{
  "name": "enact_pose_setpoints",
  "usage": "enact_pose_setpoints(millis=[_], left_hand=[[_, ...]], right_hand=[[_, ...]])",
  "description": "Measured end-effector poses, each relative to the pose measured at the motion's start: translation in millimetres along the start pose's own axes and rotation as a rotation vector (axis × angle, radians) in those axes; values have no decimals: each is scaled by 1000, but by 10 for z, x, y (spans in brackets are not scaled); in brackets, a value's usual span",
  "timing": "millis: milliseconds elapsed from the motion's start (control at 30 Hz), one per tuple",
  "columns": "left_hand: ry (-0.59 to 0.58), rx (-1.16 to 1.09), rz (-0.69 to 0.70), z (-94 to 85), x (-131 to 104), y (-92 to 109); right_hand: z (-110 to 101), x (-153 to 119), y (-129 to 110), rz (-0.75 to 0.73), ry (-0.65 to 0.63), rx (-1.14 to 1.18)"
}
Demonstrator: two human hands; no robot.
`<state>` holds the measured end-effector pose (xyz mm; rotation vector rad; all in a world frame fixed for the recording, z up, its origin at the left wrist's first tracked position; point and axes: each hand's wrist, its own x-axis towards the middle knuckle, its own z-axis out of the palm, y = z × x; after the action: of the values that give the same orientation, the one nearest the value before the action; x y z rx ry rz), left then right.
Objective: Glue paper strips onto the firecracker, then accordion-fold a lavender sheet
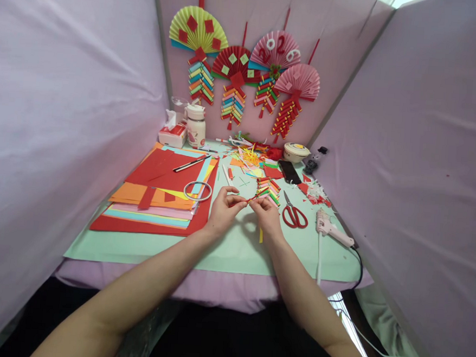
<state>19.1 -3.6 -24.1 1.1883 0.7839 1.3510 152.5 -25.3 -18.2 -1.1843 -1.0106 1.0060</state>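
Note:
Over the mat, my left hand [222, 211] and my right hand [268, 217] meet fingertip to fingertip. Both are closed in a pinch on a small, thin red paper piece [251, 199]; its exact shape is mostly hidden by the fingers. Just beyond my right hand lies a string of rolled-paper firecrackers [268, 187] in pink, green, orange and red. A narrow yellow paper strip [260, 235] shows below my right hand; whether it is held or lying there I cannot tell. Red-handled scissors [295, 216] lie to the right, blades pointing away and slightly apart.
Stacked coloured paper [149, 224] fills the left side, with a tape roll [197, 191] and a utility knife [190, 163] on top. A glue gun [334, 229] lies right, phone [289, 172] and paper scraps [250, 156] behind. Paper fans [297, 82] hang on the back wall.

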Motion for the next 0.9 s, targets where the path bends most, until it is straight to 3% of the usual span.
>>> enact_pose_setpoints(millis=[367, 533, 900], left_hand=[[75, -11, -26, 23, 21, -36], [108, 32, 40, 13, 35, -70], [59, 54, 81, 18, 12, -85]], right_hand=[[-6, 23, -4, -9, 21, -2], [2, 52, 33, 3, 12, 2], [9, 80, 98, -22, -2, 13]])
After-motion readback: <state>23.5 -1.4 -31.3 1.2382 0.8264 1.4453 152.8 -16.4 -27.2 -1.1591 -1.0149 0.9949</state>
